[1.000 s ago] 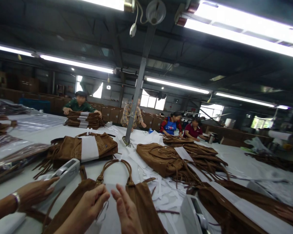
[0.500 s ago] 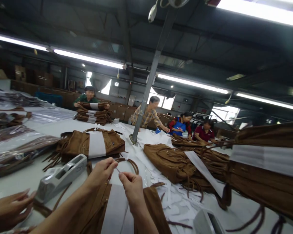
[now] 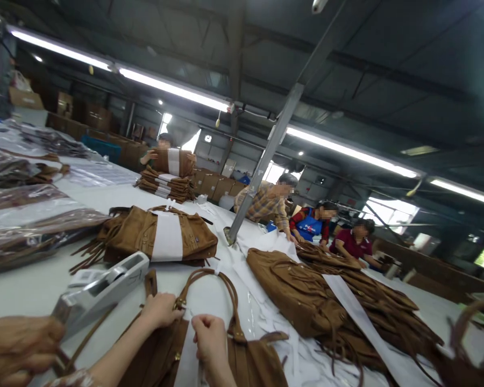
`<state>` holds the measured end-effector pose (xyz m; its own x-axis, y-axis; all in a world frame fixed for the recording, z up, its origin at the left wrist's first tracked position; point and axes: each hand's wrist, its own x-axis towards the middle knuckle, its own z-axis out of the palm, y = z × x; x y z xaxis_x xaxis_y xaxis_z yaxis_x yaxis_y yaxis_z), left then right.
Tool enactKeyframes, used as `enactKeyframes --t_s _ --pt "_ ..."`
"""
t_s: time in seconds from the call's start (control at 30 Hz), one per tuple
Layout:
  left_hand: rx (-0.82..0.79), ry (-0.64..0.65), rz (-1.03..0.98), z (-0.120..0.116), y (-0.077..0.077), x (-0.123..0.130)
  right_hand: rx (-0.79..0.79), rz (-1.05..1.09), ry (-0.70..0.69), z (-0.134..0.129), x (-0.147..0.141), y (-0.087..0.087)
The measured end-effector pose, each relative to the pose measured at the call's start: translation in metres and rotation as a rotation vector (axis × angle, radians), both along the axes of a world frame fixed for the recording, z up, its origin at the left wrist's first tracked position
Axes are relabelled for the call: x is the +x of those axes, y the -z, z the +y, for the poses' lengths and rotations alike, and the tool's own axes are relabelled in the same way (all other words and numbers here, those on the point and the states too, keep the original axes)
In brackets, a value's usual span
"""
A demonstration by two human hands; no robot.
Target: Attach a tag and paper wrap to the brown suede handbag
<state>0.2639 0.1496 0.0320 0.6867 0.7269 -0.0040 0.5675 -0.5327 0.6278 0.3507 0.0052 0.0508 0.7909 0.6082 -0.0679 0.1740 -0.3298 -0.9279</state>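
Observation:
A brown suede bag [image 3: 254,360] lies in front of me, its looped handle [image 3: 230,287] pointing away. A white paper band [image 3: 189,357] runs down its middle. My left hand [image 3: 161,310] pinches the band's top edge beside the handle's metal ring. My right hand [image 3: 210,336] is closed in a fist on the band just to the right, close to the left hand. A grey tape dispenser [image 3: 100,290] stands to the left of my hands, with another person's hand [image 3: 20,344] next to its near end.
A banded brown bag [image 3: 145,234] lies behind the dispenser. Fringed bags [image 3: 302,290] with a long white strip pile up at the right. Plastic-wrapped bags [image 3: 24,236] line the left. A slanted metal pole [image 3: 266,161] rises mid-table. Several co-workers [image 3: 310,223] work at the far side beside stacked bags [image 3: 165,185].
My hands dropped from holding a small strip in the air down onto the band on the bag. The view swung left, and the bag lifted at the right has gone out of sight.

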Motion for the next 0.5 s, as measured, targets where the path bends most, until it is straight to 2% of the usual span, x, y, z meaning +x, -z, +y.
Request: enactKeyframes --t_s 0.13,0.23,0.37,0.5 --pt "-0.128 0.085 -0.087 0.018 0.016 -0.005 -0.043 -0.074 0.008 0.010 0.001 0.021" --pt "-0.218 0.150 -0.176 0.025 0.026 -0.008 -0.090 -0.163 0.037 0.016 0.000 0.029" --pt "-0.297 0.178 -0.233 0.026 0.029 -0.011 -0.133 -0.272 0.062 0.029 -0.002 0.027" --pt "-0.267 0.187 -0.267 0.032 0.028 -0.013 -0.131 -0.336 -0.008 0.045 -0.006 0.020"
